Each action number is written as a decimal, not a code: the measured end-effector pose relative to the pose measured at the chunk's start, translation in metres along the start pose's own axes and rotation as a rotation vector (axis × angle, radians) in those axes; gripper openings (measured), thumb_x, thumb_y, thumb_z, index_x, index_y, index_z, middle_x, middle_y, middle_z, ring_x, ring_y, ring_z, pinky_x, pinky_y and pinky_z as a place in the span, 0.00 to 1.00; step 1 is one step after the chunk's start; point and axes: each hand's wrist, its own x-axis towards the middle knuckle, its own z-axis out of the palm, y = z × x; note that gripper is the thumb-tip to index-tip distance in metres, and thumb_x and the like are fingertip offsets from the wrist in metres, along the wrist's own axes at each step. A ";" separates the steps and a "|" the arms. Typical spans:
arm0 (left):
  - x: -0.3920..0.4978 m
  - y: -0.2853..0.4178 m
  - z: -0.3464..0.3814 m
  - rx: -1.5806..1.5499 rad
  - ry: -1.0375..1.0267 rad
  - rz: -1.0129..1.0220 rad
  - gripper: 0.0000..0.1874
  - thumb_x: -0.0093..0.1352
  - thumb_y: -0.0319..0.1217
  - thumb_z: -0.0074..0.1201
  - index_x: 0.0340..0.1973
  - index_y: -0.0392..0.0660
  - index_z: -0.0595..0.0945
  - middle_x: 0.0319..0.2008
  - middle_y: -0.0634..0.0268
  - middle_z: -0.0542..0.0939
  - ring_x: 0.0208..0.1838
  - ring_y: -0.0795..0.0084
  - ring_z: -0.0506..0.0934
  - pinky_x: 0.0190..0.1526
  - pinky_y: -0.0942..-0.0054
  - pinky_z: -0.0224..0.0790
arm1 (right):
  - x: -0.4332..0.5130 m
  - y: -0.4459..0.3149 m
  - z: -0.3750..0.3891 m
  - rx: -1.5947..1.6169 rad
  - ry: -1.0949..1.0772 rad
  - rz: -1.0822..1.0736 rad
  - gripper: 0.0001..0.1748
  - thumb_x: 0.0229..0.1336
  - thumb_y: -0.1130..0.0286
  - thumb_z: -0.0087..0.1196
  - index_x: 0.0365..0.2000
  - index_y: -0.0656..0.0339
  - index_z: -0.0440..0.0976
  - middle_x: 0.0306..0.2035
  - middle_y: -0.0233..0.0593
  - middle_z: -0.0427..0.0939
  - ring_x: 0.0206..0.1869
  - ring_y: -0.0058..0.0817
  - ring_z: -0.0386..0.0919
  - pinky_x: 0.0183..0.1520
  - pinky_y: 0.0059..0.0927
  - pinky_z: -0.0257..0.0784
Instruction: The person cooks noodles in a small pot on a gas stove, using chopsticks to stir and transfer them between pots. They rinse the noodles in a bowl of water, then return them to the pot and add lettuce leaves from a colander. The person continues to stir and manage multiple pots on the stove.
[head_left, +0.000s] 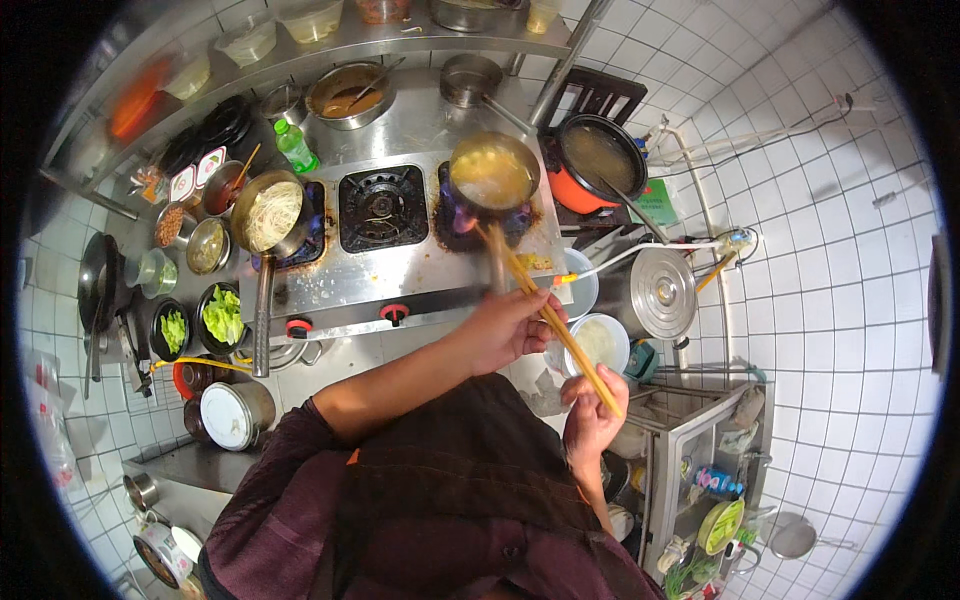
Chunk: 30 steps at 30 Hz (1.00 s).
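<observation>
A pair of long wooden cooking chopsticks slants across in front of the stove. My left hand grips them around the middle, while my right hand holds their upper end. Their blurred lower tips are beside the near edge of a saucepan, just outside it. Yellowish pieces in bubbling liquid fill that saucepan, which sits on the right burner over a flame. Its blurred handle points towards me. On the lit left burner, a second saucepan holds pale noodles, its long metal handle also facing me.
The middle burner carries no pan. Two black bowls with lettuce stand left of the stove, near small food bowls. A green bottle is behind the left saucepan. Rightward are an orange pot and white tub.
</observation>
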 end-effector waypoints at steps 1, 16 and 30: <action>0.005 0.001 0.003 0.024 -0.009 -0.011 0.17 0.81 0.45 0.45 0.48 0.46 0.80 0.42 0.66 0.84 0.31 0.79 0.77 0.33 0.77 0.73 | 0.018 0.009 0.007 -0.153 0.084 -0.096 0.16 0.70 0.65 0.57 0.51 0.66 0.74 0.31 0.39 0.76 0.31 0.26 0.73 0.36 0.27 0.70; 0.044 -0.018 -0.068 0.209 0.633 0.166 0.17 0.77 0.43 0.54 0.53 0.46 0.75 0.37 0.70 0.76 0.37 0.78 0.75 0.33 0.73 0.71 | 0.286 0.107 0.057 -0.343 -0.740 -0.155 0.12 0.66 0.69 0.60 0.41 0.70 0.83 0.37 0.51 0.86 0.35 0.34 0.85 0.41 0.29 0.78; 0.054 -0.015 -0.073 -0.081 0.432 0.065 0.09 0.77 0.36 0.54 0.48 0.49 0.74 0.23 0.78 0.67 0.21 0.85 0.64 0.20 0.82 0.56 | 0.306 0.068 0.071 -0.442 -0.731 0.037 0.12 0.65 0.66 0.58 0.38 0.66 0.84 0.31 0.54 0.84 0.32 0.43 0.86 0.37 0.32 0.78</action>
